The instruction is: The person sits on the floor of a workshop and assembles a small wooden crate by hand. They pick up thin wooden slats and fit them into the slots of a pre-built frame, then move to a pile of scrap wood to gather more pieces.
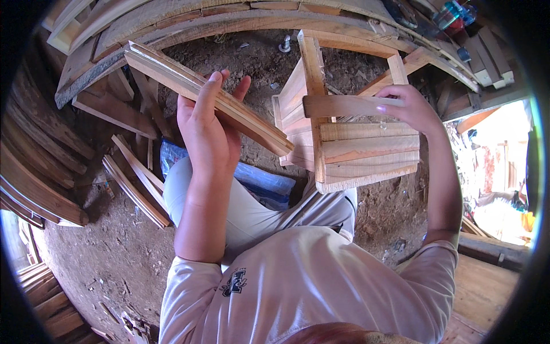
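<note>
My left hand (207,123) is closed round a few long wooden slats (172,73) stacked together, which slant from upper left down to the right. Their lower end comes close to a slatted wooden crate (366,150) with an upright post (312,69). A short flat wooden slat (338,107) lies across the top of the crate, over the post. At its right end, my right hand (408,109) grips it between thumb and fingers. The underside of the slat and part of the crate's inside are hidden.
A long plank workbench (252,22) curves across the far side, with a blue-green container (447,16) on it at right. Loose wood strips (137,180) lean at left, near stacked boards (34,166). Blue plastic wrapping (260,179) lies beside my leg on the dirt floor.
</note>
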A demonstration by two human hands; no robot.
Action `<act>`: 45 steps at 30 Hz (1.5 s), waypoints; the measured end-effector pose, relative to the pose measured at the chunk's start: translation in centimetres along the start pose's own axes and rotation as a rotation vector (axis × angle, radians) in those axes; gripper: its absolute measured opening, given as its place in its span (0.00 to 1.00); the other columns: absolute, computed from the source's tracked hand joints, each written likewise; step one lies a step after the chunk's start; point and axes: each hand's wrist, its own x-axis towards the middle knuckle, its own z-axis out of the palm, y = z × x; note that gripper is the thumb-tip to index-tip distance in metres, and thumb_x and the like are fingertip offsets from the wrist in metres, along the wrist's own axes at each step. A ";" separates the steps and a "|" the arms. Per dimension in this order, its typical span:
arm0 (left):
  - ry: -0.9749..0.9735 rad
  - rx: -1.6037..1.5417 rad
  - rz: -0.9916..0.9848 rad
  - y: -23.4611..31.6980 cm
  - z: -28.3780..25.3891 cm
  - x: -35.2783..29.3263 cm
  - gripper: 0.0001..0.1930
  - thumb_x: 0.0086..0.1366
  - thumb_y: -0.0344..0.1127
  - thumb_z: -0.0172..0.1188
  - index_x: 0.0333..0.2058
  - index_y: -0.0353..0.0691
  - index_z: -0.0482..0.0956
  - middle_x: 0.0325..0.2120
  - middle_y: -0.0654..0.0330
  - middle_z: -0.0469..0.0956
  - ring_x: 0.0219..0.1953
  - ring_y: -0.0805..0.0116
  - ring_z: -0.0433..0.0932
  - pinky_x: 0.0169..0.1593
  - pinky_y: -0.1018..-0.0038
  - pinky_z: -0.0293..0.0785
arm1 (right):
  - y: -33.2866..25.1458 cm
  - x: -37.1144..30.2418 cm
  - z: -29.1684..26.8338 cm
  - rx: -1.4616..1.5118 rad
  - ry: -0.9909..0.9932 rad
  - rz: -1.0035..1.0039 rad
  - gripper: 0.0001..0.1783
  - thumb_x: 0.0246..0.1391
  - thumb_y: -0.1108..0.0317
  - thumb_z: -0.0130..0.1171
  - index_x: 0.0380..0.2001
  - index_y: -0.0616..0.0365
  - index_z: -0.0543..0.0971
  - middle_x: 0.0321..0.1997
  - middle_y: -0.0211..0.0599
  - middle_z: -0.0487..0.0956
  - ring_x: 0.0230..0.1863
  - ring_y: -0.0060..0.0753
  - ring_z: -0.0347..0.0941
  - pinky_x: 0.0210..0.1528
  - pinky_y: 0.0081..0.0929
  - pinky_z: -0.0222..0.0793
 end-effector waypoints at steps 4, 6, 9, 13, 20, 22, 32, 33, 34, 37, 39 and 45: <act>0.012 0.005 -0.022 -0.1 0.1 -0.1 0.12 0.69 0.24 0.60 0.48 0.38 0.69 0.43 0.57 0.69 0.49 0.65 0.76 0.61 0.48 0.78 | 1.8 -0.8 -0.4 0.049 0.057 0.033 0.16 0.53 0.69 0.71 0.43 0.67 0.84 0.43 0.40 0.86 0.49 0.30 0.80 0.58 0.30 0.71; 0.014 0.002 -0.026 -0.2 0.1 -0.1 0.12 0.69 0.24 0.60 0.48 0.38 0.69 0.44 0.57 0.69 0.49 0.65 0.75 0.61 0.48 0.78 | 2.9 -0.8 -0.3 0.062 0.055 0.008 0.16 0.53 0.69 0.71 0.43 0.67 0.84 0.43 0.40 0.86 0.49 0.30 0.80 0.59 0.30 0.70; 0.011 -0.009 -0.024 -0.3 0.2 -0.1 0.11 0.69 0.24 0.60 0.47 0.38 0.70 0.44 0.58 0.69 0.49 0.65 0.75 0.60 0.49 0.78 | 3.7 -0.6 -0.3 0.064 0.019 -0.032 0.16 0.53 0.69 0.71 0.43 0.67 0.84 0.43 0.40 0.86 0.49 0.29 0.80 0.59 0.30 0.70; 0.006 0.000 -0.021 -0.3 0.3 -0.1 0.10 0.70 0.25 0.60 0.46 0.37 0.69 0.42 0.57 0.70 0.47 0.67 0.76 0.59 0.51 0.81 | 4.1 -0.4 -0.1 0.128 -0.014 -0.021 0.16 0.53 0.70 0.71 0.43 0.68 0.84 0.43 0.39 0.86 0.49 0.30 0.80 0.60 0.30 0.70; -0.011 -0.045 -0.044 -0.5 0.5 -0.4 0.10 0.69 0.26 0.60 0.47 0.37 0.71 0.44 0.57 0.72 0.52 0.60 0.76 0.64 0.45 0.76 | 2.5 -1.0 -0.3 0.015 0.055 -0.139 0.21 0.56 0.64 0.71 0.52 0.60 0.84 0.48 0.37 0.84 0.51 0.28 0.79 0.58 0.29 0.72; -0.097 -0.092 -0.047 -1.1 0.7 -0.6 0.10 0.70 0.27 0.60 0.48 0.38 0.71 0.45 0.57 0.73 0.58 0.57 0.75 0.67 0.43 0.72 | -0.1 -1.3 0.5 0.053 0.225 -0.186 0.21 0.59 0.63 0.69 0.54 0.59 0.83 0.49 0.37 0.84 0.51 0.28 0.79 0.57 0.30 0.72; -0.222 0.083 -0.131 -2.3 2.6 -5.0 0.23 0.78 0.39 0.47 0.66 0.36 0.64 0.63 0.48 0.71 0.63 0.55 0.73 0.66 0.54 0.72 | -14.5 -0.2 8.5 0.584 -0.124 -0.356 0.29 0.59 0.52 0.71 0.51 0.67 0.78 0.44 0.43 0.84 0.43 0.30 0.79 0.47 0.30 0.74; -0.252 0.083 -0.126 -2.1 2.6 -5.0 0.24 0.78 0.39 0.47 0.67 0.35 0.62 0.63 0.48 0.71 0.63 0.55 0.73 0.66 0.54 0.72 | -14.6 -0.1 8.3 0.606 -0.168 -0.308 0.28 0.59 0.55 0.72 0.53 0.66 0.77 0.45 0.39 0.83 0.45 0.27 0.78 0.49 0.28 0.74; -0.282 0.082 -0.120 -1.9 2.7 -5.0 0.25 0.78 0.39 0.46 0.68 0.34 0.61 0.64 0.47 0.71 0.62 0.55 0.74 0.66 0.55 0.72 | -14.7 0.1 8.0 0.627 -0.213 -0.259 0.28 0.59 0.59 0.72 0.55 0.66 0.77 0.47 0.36 0.82 0.47 0.25 0.77 0.52 0.26 0.73; -0.312 0.063 -0.097 -1.5 2.9 -4.8 0.28 0.74 0.35 0.44 0.69 0.28 0.57 0.65 0.43 0.69 0.63 0.54 0.74 0.67 0.59 0.71 | -14.6 0.2 7.6 0.711 -0.281 -0.172 0.25 0.60 0.63 0.72 0.55 0.65 0.78 0.48 0.31 0.81 0.48 0.20 0.75 0.52 0.23 0.71; -0.362 0.037 -0.083 -1.7 2.4 -4.4 0.26 0.72 0.28 0.44 0.67 0.28 0.58 0.65 0.41 0.69 0.65 0.55 0.71 0.68 0.59 0.70 | -14.2 0.2 7.2 0.705 -0.280 -0.142 0.22 0.61 0.63 0.70 0.53 0.65 0.79 0.48 0.30 0.82 0.46 0.18 0.74 0.50 0.22 0.71; -0.259 -0.144 -0.246 -2.1 3.2 -4.4 0.27 0.67 0.25 0.43 0.65 0.25 0.60 0.63 0.41 0.69 0.66 0.51 0.70 0.67 0.52 0.72 | -12.8 0.2 6.2 0.491 -0.120 -0.151 0.17 0.68 0.61 0.62 0.49 0.65 0.81 0.47 0.31 0.82 0.40 0.17 0.76 0.46 0.20 0.71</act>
